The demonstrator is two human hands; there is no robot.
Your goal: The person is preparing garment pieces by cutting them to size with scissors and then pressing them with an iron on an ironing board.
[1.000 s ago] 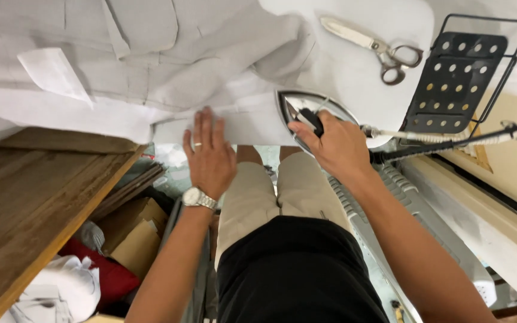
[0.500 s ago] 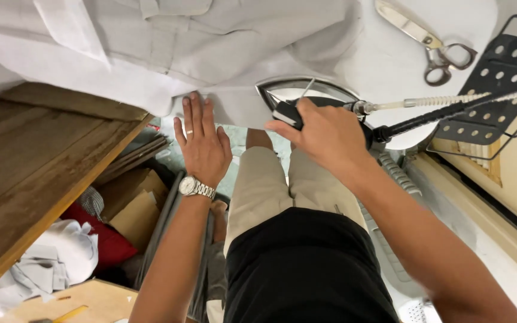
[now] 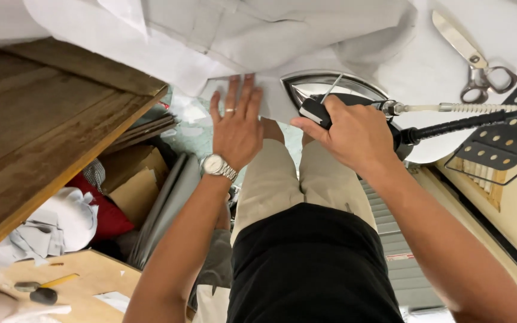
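A white garment (image 3: 270, 36) lies spread over a white padded pressing surface (image 3: 426, 72). My left hand (image 3: 237, 122), with a ring and a wristwatch, lies flat with spread fingers on the garment's near edge. My right hand (image 3: 345, 131) grips the black handle of a steam iron (image 3: 324, 90), whose metal body rests on the cloth just right of my left hand. A black cord and a spring-wrapped hose (image 3: 468, 110) run from the iron off to the right.
Metal scissors (image 3: 477, 57) lie on the white surface at the upper right. A black perforated iron rest (image 3: 510, 140) sits at the right edge. A wooden table top (image 3: 43, 131) fills the left. Below it are cardboard, red cloth (image 3: 106, 209) and white fabric scraps (image 3: 55, 224).
The view has shifted, so the iron and both hands sit a little higher and further left. My left hand stays flat on the cloth; my right hand keeps its grip on the iron.
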